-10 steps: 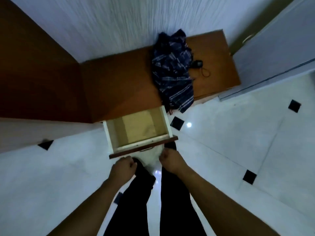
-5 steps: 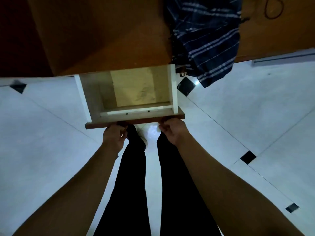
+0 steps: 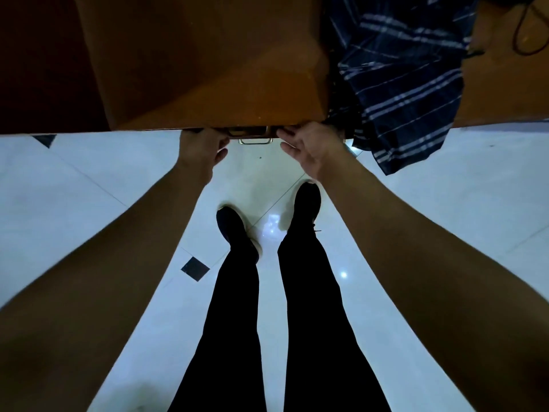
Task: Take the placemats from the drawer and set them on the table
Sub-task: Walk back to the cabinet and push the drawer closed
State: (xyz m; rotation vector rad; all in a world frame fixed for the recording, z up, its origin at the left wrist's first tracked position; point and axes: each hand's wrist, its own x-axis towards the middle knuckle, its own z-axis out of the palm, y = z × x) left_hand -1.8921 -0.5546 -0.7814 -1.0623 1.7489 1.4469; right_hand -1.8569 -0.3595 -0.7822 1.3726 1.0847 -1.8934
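The drawer [image 3: 252, 131] is pushed in under the edge of the brown wooden table [image 3: 208, 69]; only a strip of its front and the brass handle [image 3: 255, 140] show. My left hand [image 3: 202, 150] presses on the drawer front just left of the handle, its fingertips hidden under the table edge. My right hand [image 3: 309, 147] touches the front just right of the handle with fingers stretched forward. No placemats are in view.
A dark blue striped cloth [image 3: 401, 84] hangs over the table's edge to the right of my right hand. A black cable [image 3: 525, 28] lies on the table at the far right. White floor tiles [image 3: 445, 203] and my legs and shoes [image 3: 237, 230] are below.
The drawer stood open with its pale inside showing; it has now slid in under the table. Both hands moved forward with its front, and the view has come closer.
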